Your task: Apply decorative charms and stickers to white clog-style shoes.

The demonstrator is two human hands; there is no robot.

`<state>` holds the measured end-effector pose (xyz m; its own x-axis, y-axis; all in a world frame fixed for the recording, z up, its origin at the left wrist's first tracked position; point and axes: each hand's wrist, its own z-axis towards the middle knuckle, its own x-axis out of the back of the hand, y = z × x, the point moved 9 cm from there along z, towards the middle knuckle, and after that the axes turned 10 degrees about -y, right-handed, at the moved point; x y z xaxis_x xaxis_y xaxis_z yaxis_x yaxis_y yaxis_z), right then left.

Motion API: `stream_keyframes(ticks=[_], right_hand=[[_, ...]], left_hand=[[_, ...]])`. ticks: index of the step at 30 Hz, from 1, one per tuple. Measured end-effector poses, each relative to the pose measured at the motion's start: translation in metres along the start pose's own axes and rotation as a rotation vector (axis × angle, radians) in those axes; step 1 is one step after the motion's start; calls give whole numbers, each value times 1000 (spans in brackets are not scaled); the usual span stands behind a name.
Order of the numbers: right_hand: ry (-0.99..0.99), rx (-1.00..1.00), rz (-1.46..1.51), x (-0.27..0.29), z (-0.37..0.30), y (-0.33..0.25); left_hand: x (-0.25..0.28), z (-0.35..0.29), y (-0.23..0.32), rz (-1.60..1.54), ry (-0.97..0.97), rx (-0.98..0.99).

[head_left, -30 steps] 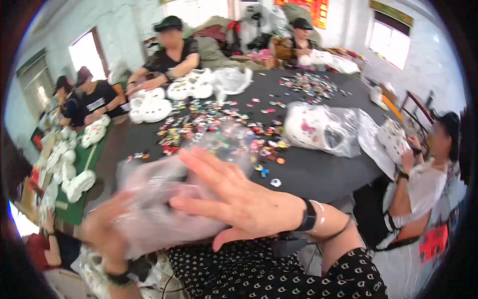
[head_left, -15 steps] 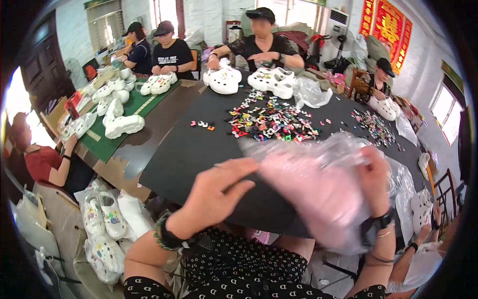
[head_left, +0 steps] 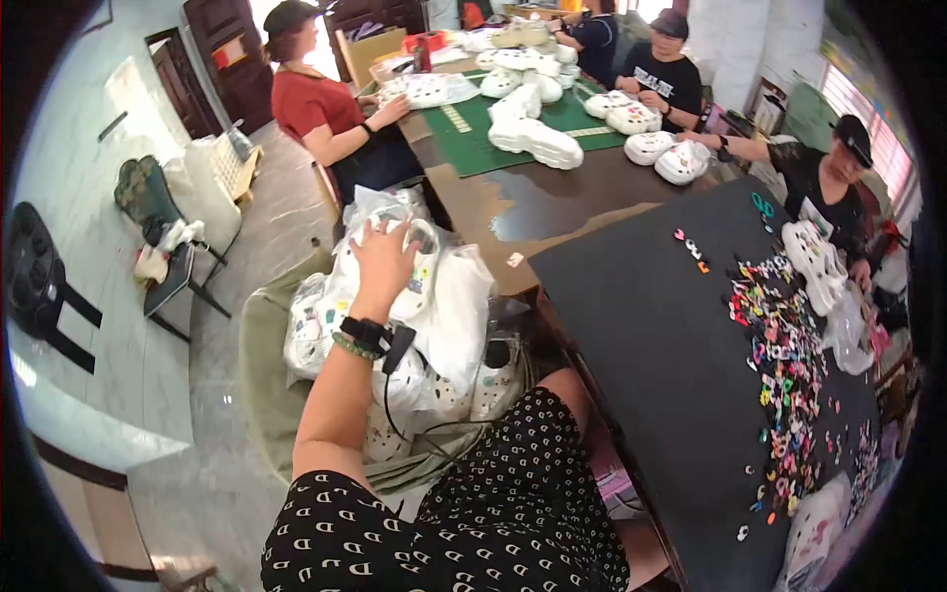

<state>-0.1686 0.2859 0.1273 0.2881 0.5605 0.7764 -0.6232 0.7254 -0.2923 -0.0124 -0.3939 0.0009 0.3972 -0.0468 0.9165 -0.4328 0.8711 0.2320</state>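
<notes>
Dark chair (head_left: 146, 189) near pale wall (head_left: 109, 345), green table mat (head_left: 469, 155), brown door (head_left: 242, 94)

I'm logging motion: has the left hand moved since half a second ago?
Yes, leftward: the left hand went from over the black mat to bagged shoes.

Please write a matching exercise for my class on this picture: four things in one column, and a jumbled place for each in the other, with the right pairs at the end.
Things:
1. left hand
2. small colourful charms
3. green mat
4. olive sack

Places:
A. scattered on the black sheet
B. around a load of bagged white shoes
C. on the brown tabletop, under loose white shoes
D. on top of the bagged white shoes

Right pairs: 1-D, 2-A, 3-C, 4-B
</notes>
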Motion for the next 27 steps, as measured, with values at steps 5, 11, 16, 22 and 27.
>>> stream_keyframes(ticks=[5, 11, 16, 22, 27], right_hand=[[-15, 36, -125, 14, -1, 8], [-3, 4, -318, 55, -40, 24], [-26, -38, -489, 91, -84, 31], [-53, -83, -687, 138, -140, 34], [-42, -99, -824, 168, -178, 39]], left_hand=[[-12, 13, -96, 56, -133, 349], [-63, 35, -87, 164, -329, 315], [-97, 56, -62, 327, -477, 233], [-121, 60, -63, 385, -245, 164], [-69, 49, -98, -204, 127, 21]])
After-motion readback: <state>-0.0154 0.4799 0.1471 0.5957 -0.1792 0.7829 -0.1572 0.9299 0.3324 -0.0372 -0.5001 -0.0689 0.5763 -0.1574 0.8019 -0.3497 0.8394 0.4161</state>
